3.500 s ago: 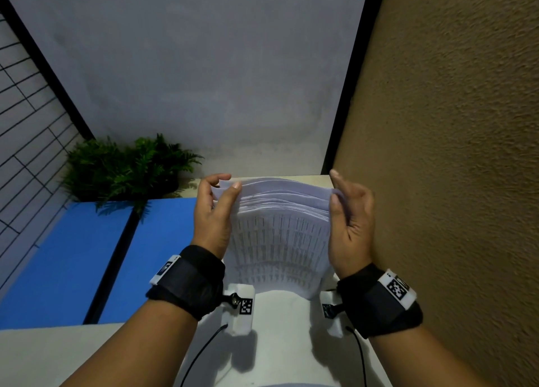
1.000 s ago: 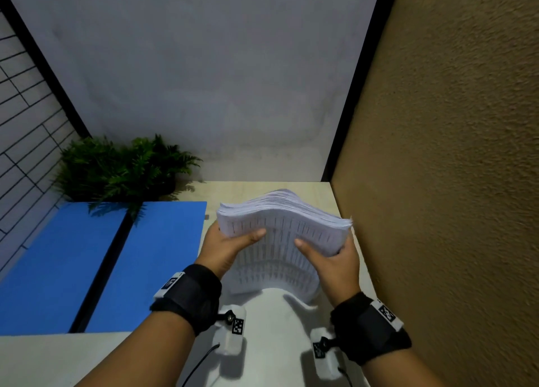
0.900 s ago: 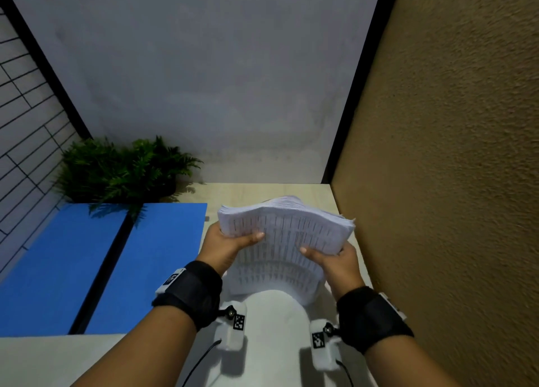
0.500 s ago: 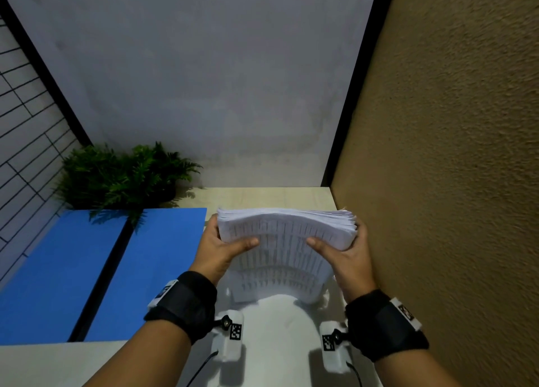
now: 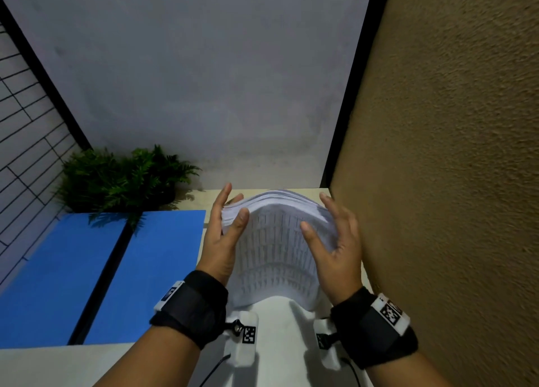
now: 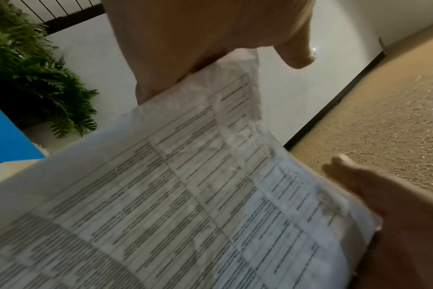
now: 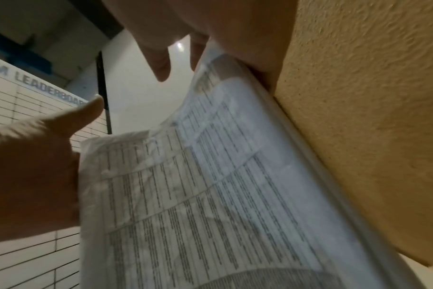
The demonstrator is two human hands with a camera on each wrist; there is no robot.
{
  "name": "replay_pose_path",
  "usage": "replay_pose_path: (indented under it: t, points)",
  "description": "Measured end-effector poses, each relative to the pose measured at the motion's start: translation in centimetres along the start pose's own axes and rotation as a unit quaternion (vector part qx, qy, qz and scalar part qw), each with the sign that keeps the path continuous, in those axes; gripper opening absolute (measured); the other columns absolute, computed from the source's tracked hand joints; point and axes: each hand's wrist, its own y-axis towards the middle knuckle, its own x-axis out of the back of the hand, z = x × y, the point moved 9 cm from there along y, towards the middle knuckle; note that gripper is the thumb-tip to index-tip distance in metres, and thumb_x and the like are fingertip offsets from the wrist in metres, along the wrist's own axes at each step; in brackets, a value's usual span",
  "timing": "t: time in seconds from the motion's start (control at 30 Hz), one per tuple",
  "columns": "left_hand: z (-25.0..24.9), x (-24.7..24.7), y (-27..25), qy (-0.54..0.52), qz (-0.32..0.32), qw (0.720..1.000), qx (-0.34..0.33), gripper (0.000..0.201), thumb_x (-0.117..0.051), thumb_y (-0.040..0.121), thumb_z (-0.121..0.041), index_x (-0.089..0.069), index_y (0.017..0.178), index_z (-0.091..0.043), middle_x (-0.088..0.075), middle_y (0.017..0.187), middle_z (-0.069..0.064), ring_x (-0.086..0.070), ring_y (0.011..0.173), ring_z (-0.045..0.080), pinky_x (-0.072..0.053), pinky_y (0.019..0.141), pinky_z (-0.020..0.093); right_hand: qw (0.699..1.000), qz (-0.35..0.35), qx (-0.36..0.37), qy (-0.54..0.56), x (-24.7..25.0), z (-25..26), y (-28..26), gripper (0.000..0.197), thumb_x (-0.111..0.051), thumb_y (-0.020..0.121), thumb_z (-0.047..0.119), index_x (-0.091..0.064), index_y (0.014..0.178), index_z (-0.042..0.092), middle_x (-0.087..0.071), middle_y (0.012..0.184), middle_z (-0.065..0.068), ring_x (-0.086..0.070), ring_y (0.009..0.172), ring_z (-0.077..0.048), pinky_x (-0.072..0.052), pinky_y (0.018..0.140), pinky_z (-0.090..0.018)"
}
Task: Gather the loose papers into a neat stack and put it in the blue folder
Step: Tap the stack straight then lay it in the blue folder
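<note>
A thick stack of white printed papers [image 5: 277, 241] stands on its lower edge on the pale surface [image 5: 277, 343], bowed so that its top arches away from the person, with rows of printed table lines facing them. The left hand [image 5: 223, 241] flanks the stack's left side with its fingers straight and spread, the thumb [image 5: 240, 220] lying against the front sheet near the top corner. The right hand [image 5: 338, 246] flanks the right side in the same manner, fingers extended and slightly apart, thumb [image 5: 309, 235] resting on the printed face; neither hand curls round the stack (both press it flat-handed from the sides). The left wrist view shows the crumpled top corner of the front sheet [image 6: 235, 82] under the left palm.

The open blue folder [image 5: 87, 270] lies flat on the surface to the left of the stack, a dark spine running between its two halves, just beside the left hand but not touching the papers. A green leafy plant [image 5: 122, 179] sits behind the folder by the grey wall. A rough tan wall [image 5: 452, 182] rises close on the right.
</note>
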Motion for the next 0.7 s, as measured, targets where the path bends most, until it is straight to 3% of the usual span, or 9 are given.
replay_pose_path:
  t: [0.1, 0.2, 0.27, 0.37, 0.43, 0.5, 0.6, 0.7]
  points:
    - [-0.7, -0.1, 0.3, 0.002, -0.023, 1.000, -0.015, 0.072, -0.062, 0.075, -0.064, -0.036, 0.141, -0.052, -0.051, 0.141, -0.008, -0.052, 0.127, 0.007, -0.042, 0.107, 0.032, 0.998, -0.039, -0.049, -0.015, 0.8, -1.1, 0.6, 0.037, -0.061, 0.091, 0.037, -0.052, 0.127, 0.040, -0.045, 0.126, 0.012, -0.047, 0.115, 0.007, -0.044, 0.101, -0.026]
    - [-0.6, 0.1, 0.5, -0.003, -0.064, 0.998, -0.002, 0.065, -0.058, 0.082, -0.057, -0.039, 0.143, -0.043, -0.054, 0.131, -0.014, -0.051, 0.123, 0.006, -0.041, 0.108, 0.037, 0.999, -0.016, -0.032, -0.033, 0.5, -0.7, 1.0, 0.028, -0.059, 0.087, 0.049, -0.058, 0.113, 0.040, -0.047, 0.116, 0.020, -0.049, 0.111, 0.007, -0.050, 0.095, -0.031]
    - [-0.3, 0.6, 0.7, 0.003, -0.094, 0.996, 0.007, 0.053, -0.054, 0.090, -0.049, -0.044, 0.141, -0.039, -0.051, 0.134, -0.010, -0.050, 0.124, 0.012, -0.043, 0.104, 0.034, 0.999, -0.006, -0.020, -0.039, 0.4, -0.5, 1.0, 0.031, -0.055, 0.082, 0.056, -0.058, 0.109, 0.041, -0.046, 0.114, 0.023, -0.052, 0.110, 0.002, -0.052, 0.091, -0.031]
    - [-0.1, 0.9, 1.0, 0.006, -0.117, 0.993, 0.022, 0.039, -0.050, 0.097, -0.037, -0.050, 0.136, -0.035, -0.053, 0.131, -0.007, -0.052, 0.115, 0.009, -0.044, 0.083, 0.020, 0.997, -0.045, -0.064, -0.013, 1.2, -1.9, 1.0, 0.038, -0.055, 0.080, 0.059, -0.054, 0.114, 0.042, -0.045, 0.116, 0.022, -0.052, 0.114, -0.004, -0.053, 0.095, -0.041]
    - [-0.1, 0.8, 1.1, 0.007, -0.112, 0.993, 0.026, 0.036, -0.048, 0.099, -0.034, -0.049, 0.134, -0.036, -0.051, 0.118, -0.014, -0.052, 0.103, 0.001, -0.043, 0.075, 0.020, 0.998, -0.018, -0.052, -0.021, 0.5, -1.5, 0.6, 0.046, -0.056, 0.080, 0.059, -0.047, 0.124, 0.046, -0.042, 0.116, 0.019, -0.048, 0.114, 0.002, -0.053, 0.092, -0.031]
    - [0.0, 0.6, 1.2, 0.016, -0.096, 0.995, 0.026, 0.038, -0.050, 0.097, -0.039, -0.047, 0.135, -0.040, -0.049, 0.123, -0.011, -0.050, 0.110, 0.004, -0.046, 0.083, 0.026, 0.998, 0.005, -0.051, -0.041, -0.1, -1.5, 0.3, 0.050, -0.061, 0.083, 0.055, -0.044, 0.129, 0.045, -0.039, 0.117, 0.012, -0.047, 0.111, 0.003, -0.052, 0.090, -0.027]
    - [0.4, 0.4, 1.1, 0.033, -0.066, 0.997, 0.020, 0.060, -0.062, 0.082, -0.053, -0.043, 0.137, -0.042, -0.049, 0.133, -0.010, -0.050, 0.121, 0.010, -0.045, 0.099, 0.034, 0.994, -0.042, -0.096, -0.041, 0.9, -2.4, 0.6, 0.040, -0.061, 0.085, 0.054, -0.051, 0.120, 0.037, -0.036, 0.115, 0.008, -0.050, 0.108, -0.011, -0.054, 0.092, -0.040]
    - [0.7, 0.2, 1.1, 0.032, -0.041, 0.999, 0.008, 0.087, -0.076, 0.064, -0.053, -0.038, 0.141, -0.037, -0.052, 0.128, -0.016, -0.054, 0.114, 0.001, -0.048, 0.090, 0.023, 0.998, -0.009, -0.050, -0.049, 0.5, -1.8, 1.3, 0.035, -0.058, 0.080, 0.059, -0.058, 0.104, 0.034, -0.039, 0.109, 0.011, -0.053, 0.105, -0.011, -0.055, 0.089, -0.043]
